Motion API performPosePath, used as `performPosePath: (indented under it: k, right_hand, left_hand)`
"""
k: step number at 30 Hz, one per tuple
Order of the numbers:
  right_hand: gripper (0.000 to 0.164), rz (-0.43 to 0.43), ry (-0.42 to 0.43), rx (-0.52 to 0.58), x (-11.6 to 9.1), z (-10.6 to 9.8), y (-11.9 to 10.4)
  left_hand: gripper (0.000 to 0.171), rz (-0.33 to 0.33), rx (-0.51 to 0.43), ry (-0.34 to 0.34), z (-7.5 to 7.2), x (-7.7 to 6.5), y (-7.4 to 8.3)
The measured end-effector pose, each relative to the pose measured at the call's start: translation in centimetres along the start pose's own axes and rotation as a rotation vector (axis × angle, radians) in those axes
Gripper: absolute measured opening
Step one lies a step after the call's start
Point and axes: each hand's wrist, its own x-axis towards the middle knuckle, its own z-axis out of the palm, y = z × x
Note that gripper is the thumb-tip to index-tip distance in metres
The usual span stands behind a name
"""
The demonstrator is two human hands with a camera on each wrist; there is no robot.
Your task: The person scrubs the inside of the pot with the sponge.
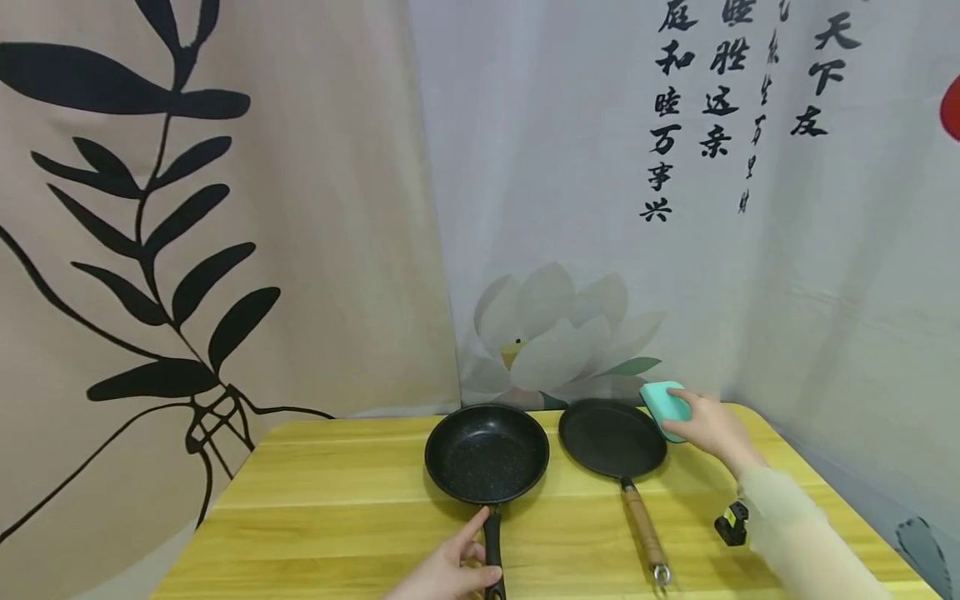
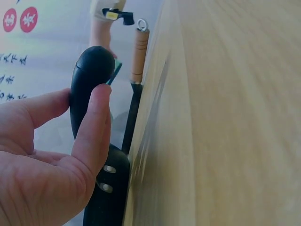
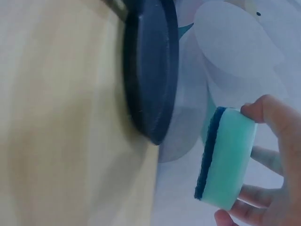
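Note:
A deep black frying pan (image 1: pixel 486 454) sits at the middle of the table, its black handle toward me. My left hand (image 1: pixel 452 560) holds that handle (image 2: pixel 89 89) between thumb and fingers. To its right lies a flat black pan (image 1: pixel 611 437) with a wooden handle (image 1: pixel 643 527). My right hand (image 1: pixel 708 425) grips a mint-green sponge (image 1: pixel 666 408) at the far right of the table, beside the flat pan's rim. In the right wrist view the sponge (image 3: pixel 228 157) shows a dark scouring layer facing the table, held up off the surface.
The wooden table (image 1: pixel 322 492) ends at a printed curtain (image 1: pixel 360 208) hanging behind it. A small black wrist camera (image 1: pixel 731 524) is worn at the right sleeve (image 1: pixel 795 525).

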Motion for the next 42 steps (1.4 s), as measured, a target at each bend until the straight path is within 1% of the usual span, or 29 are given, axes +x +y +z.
performPosePath:
  k: [5,7,11,18,21,26,34,42]
  right_hand:
    - [0.069,0.012,0.018,-0.013,-0.8,1.2,1.5]
    - [0.069,0.029,0.012,-0.01,-1.1,1.5,2.0]
    - [0.071,0.067,-0.003,-0.001,-1.6,1.4,2.9]
    - [0.075,0.126,-0.017,-0.02,-2.5,1.2,4.8]
    - [0.076,0.136,-0.021,-0.023,-2.6,1.2,5.5]
    - [0.077,0.145,-0.035,-0.029,-2.7,1.3,6.5]
    - [0.079,0.182,-0.077,-0.02,-2.7,1.2,8.1]
    - [0.08,0.205,-0.108,-0.017,-2.7,1.3,8.7]
  left_hand:
    - [0.084,-0.016,0.007,0.009,0.0,0.0,0.0]
    - [0.083,-0.02,0.005,0.011,0.0,0.0,0.0]
    - [0.082,-0.025,0.001,0.013,0.1,-0.1,0.0]
    - [0.083,-0.004,0.013,0.005,0.0,-0.1,0.1]
    - [0.083,-0.009,0.002,0.008,0.1,-0.2,0.2]
    - [0.082,-0.01,0.014,0.014,0.1,-0.1,0.2]
    - [0.082,-0.023,0.037,0.024,0.1,-0.1,0.0]
    - [0.082,-0.039,0.013,0.017,0.0,0.0,0.2]
